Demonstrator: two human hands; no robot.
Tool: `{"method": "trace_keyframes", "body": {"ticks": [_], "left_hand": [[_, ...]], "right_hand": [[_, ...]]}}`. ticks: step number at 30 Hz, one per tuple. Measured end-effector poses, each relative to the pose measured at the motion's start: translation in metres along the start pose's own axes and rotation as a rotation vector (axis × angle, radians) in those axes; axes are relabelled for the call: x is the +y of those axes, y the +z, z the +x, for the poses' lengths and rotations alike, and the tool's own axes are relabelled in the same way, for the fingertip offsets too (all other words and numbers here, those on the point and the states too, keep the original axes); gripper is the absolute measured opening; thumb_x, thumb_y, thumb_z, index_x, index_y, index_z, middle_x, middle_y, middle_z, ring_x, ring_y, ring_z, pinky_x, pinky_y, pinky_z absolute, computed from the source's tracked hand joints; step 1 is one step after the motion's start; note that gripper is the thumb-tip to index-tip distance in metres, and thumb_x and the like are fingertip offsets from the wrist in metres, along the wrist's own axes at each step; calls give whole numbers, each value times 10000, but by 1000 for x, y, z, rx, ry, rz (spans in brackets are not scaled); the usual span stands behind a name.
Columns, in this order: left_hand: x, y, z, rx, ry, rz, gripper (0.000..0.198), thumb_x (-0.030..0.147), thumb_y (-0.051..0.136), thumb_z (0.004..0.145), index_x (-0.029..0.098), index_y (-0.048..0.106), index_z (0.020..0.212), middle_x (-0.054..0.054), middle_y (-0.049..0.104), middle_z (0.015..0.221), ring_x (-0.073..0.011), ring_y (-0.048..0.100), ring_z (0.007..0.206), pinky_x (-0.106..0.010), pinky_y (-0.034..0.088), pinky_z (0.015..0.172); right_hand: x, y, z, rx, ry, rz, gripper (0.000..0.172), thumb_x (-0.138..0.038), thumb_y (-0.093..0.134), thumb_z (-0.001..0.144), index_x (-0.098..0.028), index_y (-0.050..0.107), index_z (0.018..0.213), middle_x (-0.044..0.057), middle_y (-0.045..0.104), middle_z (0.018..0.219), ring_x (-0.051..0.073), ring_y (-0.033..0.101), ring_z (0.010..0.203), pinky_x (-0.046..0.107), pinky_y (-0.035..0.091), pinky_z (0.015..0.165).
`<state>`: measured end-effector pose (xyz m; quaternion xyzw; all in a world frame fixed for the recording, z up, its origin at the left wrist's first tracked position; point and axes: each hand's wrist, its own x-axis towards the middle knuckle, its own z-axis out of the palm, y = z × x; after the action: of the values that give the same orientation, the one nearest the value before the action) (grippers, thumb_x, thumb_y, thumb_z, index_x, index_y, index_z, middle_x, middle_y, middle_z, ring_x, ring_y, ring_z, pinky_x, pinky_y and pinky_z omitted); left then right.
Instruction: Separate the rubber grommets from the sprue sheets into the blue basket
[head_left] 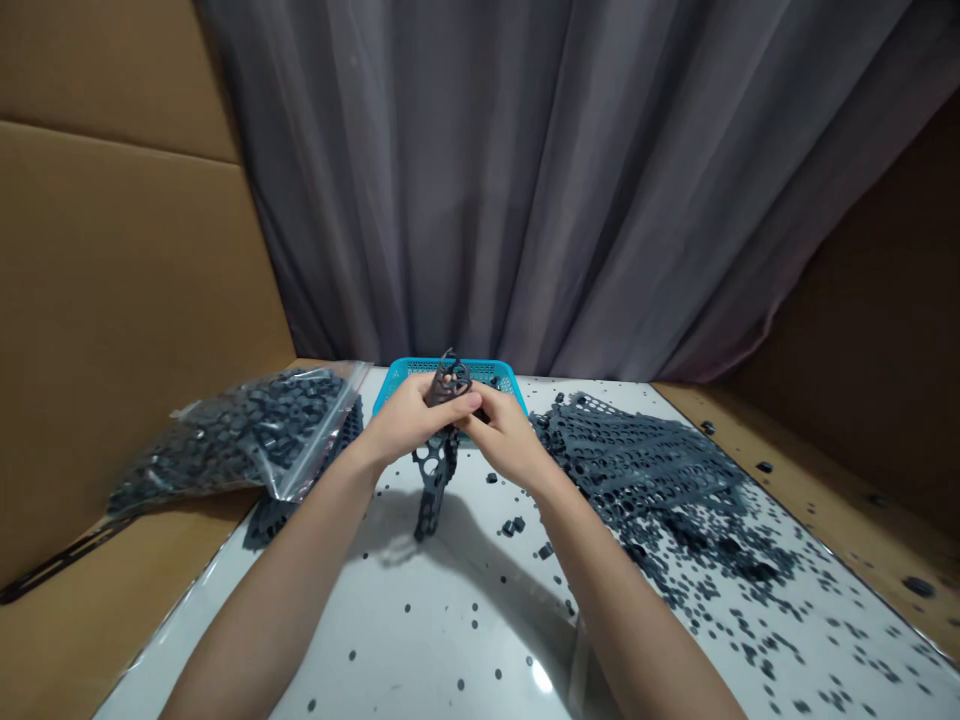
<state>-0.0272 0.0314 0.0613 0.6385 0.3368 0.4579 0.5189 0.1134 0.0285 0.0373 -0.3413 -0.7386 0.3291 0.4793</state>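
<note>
Over the white table, my left hand [407, 415] and my right hand [504, 425] meet, both closed on a dark grey perforated sheet [431, 480]. The sheet is bunched up between the fingers; its tangled top sticks out above the thumbs, and a strip with round holes hangs below toward the tabletop. Just behind the hands stands a blue plastic basket [394, 376] with a few dark pieces inside, partly hidden by the hands. What lies between the right fingertips is hidden.
To the left lies a clear zip bag [247, 430] full of dark small pieces, partly over another perforated sheet [266, 525]. A stack of perforated sheets [637, 460] lies right, with many small dark discs scattered around. Cardboard walls [112, 260] and a grey curtain [465, 180] enclose the table [420, 660].
</note>
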Motion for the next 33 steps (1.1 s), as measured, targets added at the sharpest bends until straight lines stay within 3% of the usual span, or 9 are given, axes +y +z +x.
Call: {"method": "trace_keyframes", "body": {"ticks": [2,8,11,15,19,25,29,33], "left_hand": [[-2,4,1,72,0,-40,194,299,705,650,132,610,625,9,588,620,-106,531,602,-203,411,585],[-9,26,6,384,34,-619,258,178,679,562,165,425,521,93,446,464,-41,438,427,-147,372,446],[-5,28,3,419,-54,-757,228,157,618,591,173,399,528,85,474,457,-47,454,387,-152,378,410],[7,15,0,372,-158,-811,223,211,585,645,186,385,550,68,481,439,-60,435,327,-166,319,330],[11,8,1,391,39,-700,252,161,580,630,197,338,571,91,438,423,-49,405,330,-147,308,350],[1,15,0,544,313,-158,226,216,639,670,184,432,587,72,471,491,-66,446,463,-169,373,477],[2,14,-4,430,405,194,270,269,613,736,172,438,554,61,423,527,-67,386,497,-182,343,491],[5,3,-6,278,359,495,171,218,556,765,162,514,609,48,462,567,-89,404,548,-199,330,512]], "right_hand": [[1,4,1,21,18,188,244,-343,553,791,-176,451,645,-39,395,603,94,350,568,215,278,518],[-2,11,2,116,166,846,287,-362,667,707,-191,443,653,-100,182,495,52,114,431,175,133,402],[-4,12,1,212,204,1060,281,-323,646,736,-202,406,657,-101,134,499,64,60,428,172,111,368],[-7,4,5,263,76,1179,336,-309,512,844,-201,294,613,-72,166,550,83,133,454,171,222,405],[-5,-11,6,241,-29,858,253,-341,494,852,-208,385,667,-72,203,549,85,192,464,199,240,447],[-16,-11,-5,74,-228,-99,149,-320,500,862,-189,482,793,-33,429,656,97,381,579,229,313,563],[-21,-6,-6,-56,-310,-343,122,-299,456,887,-180,479,871,13,528,741,130,459,637,246,360,606],[-16,-9,-5,-133,-296,-464,111,-239,397,900,-164,478,908,74,573,843,173,499,732,279,372,650]]}}
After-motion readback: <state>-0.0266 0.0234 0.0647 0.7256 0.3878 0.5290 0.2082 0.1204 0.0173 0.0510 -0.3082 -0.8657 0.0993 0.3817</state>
